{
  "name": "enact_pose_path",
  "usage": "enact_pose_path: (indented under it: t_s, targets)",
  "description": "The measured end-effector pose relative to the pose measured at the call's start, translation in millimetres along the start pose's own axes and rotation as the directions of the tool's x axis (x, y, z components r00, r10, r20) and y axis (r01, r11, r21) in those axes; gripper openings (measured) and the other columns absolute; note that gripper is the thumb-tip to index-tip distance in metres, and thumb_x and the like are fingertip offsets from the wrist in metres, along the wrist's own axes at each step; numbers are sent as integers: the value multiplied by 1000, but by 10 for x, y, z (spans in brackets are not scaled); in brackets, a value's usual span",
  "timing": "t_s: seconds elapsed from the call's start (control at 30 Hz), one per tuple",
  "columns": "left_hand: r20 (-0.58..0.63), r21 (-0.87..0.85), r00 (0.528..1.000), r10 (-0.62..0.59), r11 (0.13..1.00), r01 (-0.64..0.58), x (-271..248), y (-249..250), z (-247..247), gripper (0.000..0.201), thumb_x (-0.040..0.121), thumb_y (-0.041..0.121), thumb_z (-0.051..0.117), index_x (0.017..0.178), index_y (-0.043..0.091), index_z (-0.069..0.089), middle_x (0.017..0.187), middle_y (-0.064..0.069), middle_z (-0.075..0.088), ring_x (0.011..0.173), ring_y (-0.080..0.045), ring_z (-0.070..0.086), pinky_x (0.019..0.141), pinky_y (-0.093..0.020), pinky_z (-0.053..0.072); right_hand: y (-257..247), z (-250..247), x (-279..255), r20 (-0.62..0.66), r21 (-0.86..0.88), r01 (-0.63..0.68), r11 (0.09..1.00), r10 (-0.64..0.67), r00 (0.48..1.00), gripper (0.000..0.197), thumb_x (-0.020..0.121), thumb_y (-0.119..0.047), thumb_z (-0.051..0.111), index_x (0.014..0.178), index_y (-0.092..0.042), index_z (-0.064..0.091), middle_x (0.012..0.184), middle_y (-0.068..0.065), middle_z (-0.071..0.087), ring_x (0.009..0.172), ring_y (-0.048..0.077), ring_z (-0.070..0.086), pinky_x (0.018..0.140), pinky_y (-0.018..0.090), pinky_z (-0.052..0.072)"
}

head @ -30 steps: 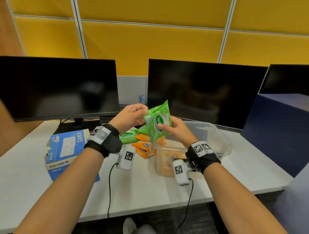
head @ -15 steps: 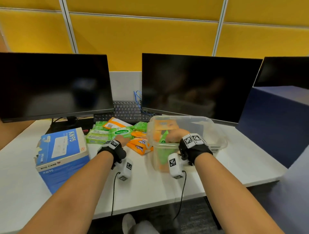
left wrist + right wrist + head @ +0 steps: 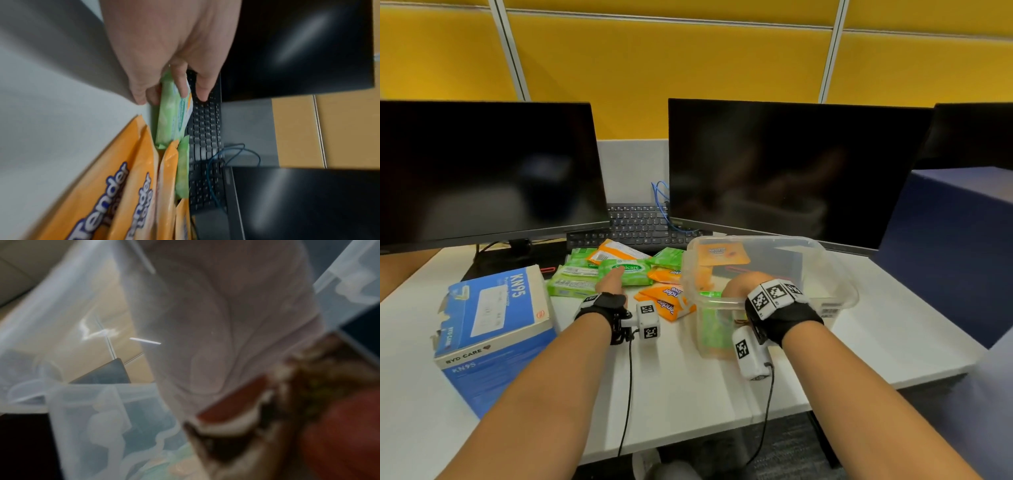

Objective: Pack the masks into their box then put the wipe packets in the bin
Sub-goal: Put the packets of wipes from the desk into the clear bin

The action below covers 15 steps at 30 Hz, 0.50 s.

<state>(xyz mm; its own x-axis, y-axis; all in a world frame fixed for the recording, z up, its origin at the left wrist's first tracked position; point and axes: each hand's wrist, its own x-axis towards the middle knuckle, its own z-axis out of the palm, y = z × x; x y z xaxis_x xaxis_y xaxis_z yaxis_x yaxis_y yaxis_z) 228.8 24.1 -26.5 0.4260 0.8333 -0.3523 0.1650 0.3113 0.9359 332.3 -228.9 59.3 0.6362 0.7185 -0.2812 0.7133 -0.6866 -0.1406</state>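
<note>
A pile of green and orange wipe packets (image 3: pixel 667 301) lies on the white desk, left of a clear plastic bin (image 3: pixel 835 274). My left hand (image 3: pixel 616 274) reaches onto a green Sanicare packet (image 3: pixel 635 274). In the left wrist view the left hand (image 3: pixel 162 95) pinches that green packet (image 3: pixel 172 116) between thumb and fingers. My right hand (image 3: pixel 743 286) is down inside the bin, its fingers hidden. A green packet (image 3: pixel 710 322) shows through the bin wall below it. The right wrist view is blurred. The blue KN95 mask box (image 3: pixel 493 318) sits at the left.
Two dark monitors stand behind, with a keyboard (image 3: pixel 640 226) and a blue cable (image 3: pixel 661 202) between them. An orange packet (image 3: pixel 722 255) leans inside the bin's far wall. A dark blue partition (image 3: pixel 945 240) rises at the right. The desk's front edge is close to me.
Both hands held a green packet up over the bin. The right hand lowered it into the bin; the left hand went down to the pile and took hold of a Sanicare packet.
</note>
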Motion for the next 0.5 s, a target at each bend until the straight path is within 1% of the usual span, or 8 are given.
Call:
enact_pose_path:
  t_s: [0.1,0.2,0.27,0.33,0.37,0.4,0.47,0.5]
  targets:
    - [-226,89,965,135,989,-118,-107,79,72,58,89,39,61,139,13,47,148,-11,41,134,-31,42,110,-38,33,17,24,66,16,-17,-5,1000,5,1000,22,79,-29,71,100,-22,74,108,5,69,100,28,64,76,26,46]
    - [-409,42,898,164,986,-161,-301,188,105,55,86,25,67,135,14,45,146,-16,34,127,-35,46,104,-40,39,0,15,95,37,-23,30,999,-29,999,25,82,-25,68,105,-19,73,119,7,66,108,28,62,79,26,43]
    - [-433,-44,885,172,976,-212,-426,263,116,49,89,13,62,133,13,41,145,-18,32,124,-36,47,99,-35,40,-55,4,117,19,37,11,999,-12,1000,26,86,-19,63,110,-12,70,124,10,62,112,29,59,82,28,43]
    - [-424,-118,870,252,937,-328,-601,401,168,43,92,9,57,132,9,41,143,-19,37,119,-33,51,91,-29,41,-120,-52,157,-115,218,25,976,0,993,31,95,-18,49,120,-4,61,123,15,61,112,30,58,93,35,47]
    - [-407,-151,854,323,899,-412,-693,482,201,40,93,9,55,131,8,41,140,-18,41,115,-31,52,88,-28,41,-142,-88,151,-239,357,82,930,6,971,33,98,-21,43,125,-5,55,120,17,62,109,31,60,96,41,48]
    - [-369,-171,835,409,853,-494,-806,557,237,38,94,10,53,130,7,42,138,-16,44,112,-27,52,88,-28,42,-162,-124,113,-366,503,181,845,19,931,36,99,-27,40,130,-10,49,116,15,64,104,30,64,95,46,49]
    - [-208,-132,769,604,762,-634,-1055,678,333,35,94,11,53,127,8,45,131,-9,47,112,-20,50,92,-27,43,-162,-178,35,-526,720,388,576,87,846,40,99,-38,40,137,-25,40,112,9,64,92,22,68,86,45,55]
    - [-89,-82,728,680,724,-685,-1168,712,393,34,93,12,54,126,9,47,126,-6,48,111,-17,50,92,-26,44,-166,-207,-28,-537,784,453,424,98,838,42,99,-39,42,140,-30,36,111,9,62,90,19,68,82,40,58]
